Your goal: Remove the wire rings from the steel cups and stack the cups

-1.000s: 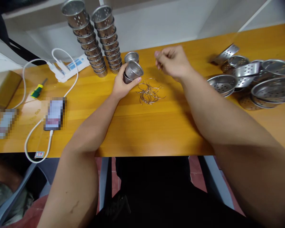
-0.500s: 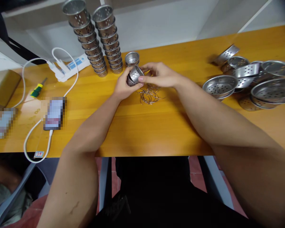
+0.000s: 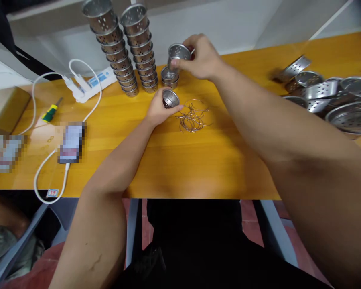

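My right hand (image 3: 200,58) is closed on a small perforated metal cup (image 3: 179,52), held by thumb and fingers above a short stack of like cups (image 3: 169,77) on the table. Closer to me, my left hand (image 3: 160,107) grips another perforated cup (image 3: 171,98), its mouth tilted toward me. Just right of that hand lies a loose tangle of thin bent wires (image 3: 193,116). Two tall stacks of nested cups, a left one (image 3: 116,52) and a right one (image 3: 140,48), rise behind my left hand.
At right sits a heap of larger perforated metal baskets (image 3: 319,90), partly behind my right arm. On the left are a power strip (image 3: 100,80) with white cables, a screwdriver (image 3: 49,113), a phone (image 3: 72,142) and a cardboard box (image 3: 10,108). Another person's leg shows at lower left.
My right hand has lifted a cup out of the one in my left hand and carried it up and back, over the short stack. My left hand has stayed nearly in place.
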A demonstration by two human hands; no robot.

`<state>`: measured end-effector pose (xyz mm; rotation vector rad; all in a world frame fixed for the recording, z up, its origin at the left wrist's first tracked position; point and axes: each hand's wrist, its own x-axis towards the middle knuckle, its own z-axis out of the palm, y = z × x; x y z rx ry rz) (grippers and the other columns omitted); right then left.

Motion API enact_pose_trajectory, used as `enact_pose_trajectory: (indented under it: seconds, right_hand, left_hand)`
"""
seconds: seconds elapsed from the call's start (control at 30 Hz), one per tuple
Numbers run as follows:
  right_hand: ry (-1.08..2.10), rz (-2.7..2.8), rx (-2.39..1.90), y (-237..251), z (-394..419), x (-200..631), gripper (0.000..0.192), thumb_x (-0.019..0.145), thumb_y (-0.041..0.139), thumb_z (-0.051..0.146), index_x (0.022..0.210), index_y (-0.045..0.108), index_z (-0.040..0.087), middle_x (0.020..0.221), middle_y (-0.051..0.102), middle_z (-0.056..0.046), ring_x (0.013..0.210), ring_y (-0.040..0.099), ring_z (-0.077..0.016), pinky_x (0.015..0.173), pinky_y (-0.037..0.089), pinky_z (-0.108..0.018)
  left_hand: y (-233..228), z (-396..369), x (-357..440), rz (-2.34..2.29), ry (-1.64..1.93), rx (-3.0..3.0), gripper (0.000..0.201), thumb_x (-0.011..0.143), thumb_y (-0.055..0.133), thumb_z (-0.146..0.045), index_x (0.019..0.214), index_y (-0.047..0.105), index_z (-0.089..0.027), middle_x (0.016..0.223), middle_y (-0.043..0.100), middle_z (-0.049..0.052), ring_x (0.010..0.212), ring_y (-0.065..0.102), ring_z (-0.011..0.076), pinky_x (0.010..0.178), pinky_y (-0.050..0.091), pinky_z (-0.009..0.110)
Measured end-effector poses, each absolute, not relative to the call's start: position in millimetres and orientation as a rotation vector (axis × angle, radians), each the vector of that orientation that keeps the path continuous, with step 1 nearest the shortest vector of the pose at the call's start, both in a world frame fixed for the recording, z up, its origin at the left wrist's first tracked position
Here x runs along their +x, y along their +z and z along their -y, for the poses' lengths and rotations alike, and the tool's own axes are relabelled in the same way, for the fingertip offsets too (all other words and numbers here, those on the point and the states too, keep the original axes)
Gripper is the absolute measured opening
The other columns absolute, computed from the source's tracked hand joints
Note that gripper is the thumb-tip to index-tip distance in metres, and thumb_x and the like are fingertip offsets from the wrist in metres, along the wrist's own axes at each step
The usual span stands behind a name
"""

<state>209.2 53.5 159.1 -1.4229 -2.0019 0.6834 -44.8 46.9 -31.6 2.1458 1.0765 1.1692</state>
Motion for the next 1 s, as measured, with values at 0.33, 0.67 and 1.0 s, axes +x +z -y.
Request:
enact_pose_trajectory:
  seconds: [0.33,0.67,1.0]
  right_hand:
    - [0.582,2.017,-1.569,154,-51,174,0.066,0.117,0.111,0.03,0.165,0.076,0.002,0.175,0.06,-0.025,0.132,0.061,-0.0217,0.145,0.046,-0.038]
    - [0.522,1.942,-1.569,150,-61,167,0.065,0.121,0.107,0.027,0.171,0.073,0.003,0.179,0.063,-0.023,0.146,0.07,-0.0211,0.142,0.05,-0.033]
    - [0.498,1.93,-1.576,134,-66,160,0.067,0.113,0.109,0.008,0.172,0.077,0.001,0.182,0.065,-0.025,0.157,0.074,-0.0286,0.147,0.051,-0.043]
  left_hand:
    - [-28,-51,-39,-1.071,1.184,2.204,0.11,0.084,0.115,-0.088,0.166,0.069,-0.03,0.199,0.061,0.022,0.191,0.059,0.0496,0.167,0.042,0.073]
    - [-17,-36,-36,-1.085,1.168,2.205,0.104,0.092,0.106,-0.094,0.166,0.071,-0.03,0.192,0.068,0.022,0.19,0.059,0.0485,0.166,0.042,0.075]
    - [-32,-55,-43,-1.107,1.023,2.257,0.118,0.086,0.105,-0.102,0.173,0.067,-0.031,0.201,0.057,0.022,0.197,0.049,0.0486,0.169,0.034,0.071]
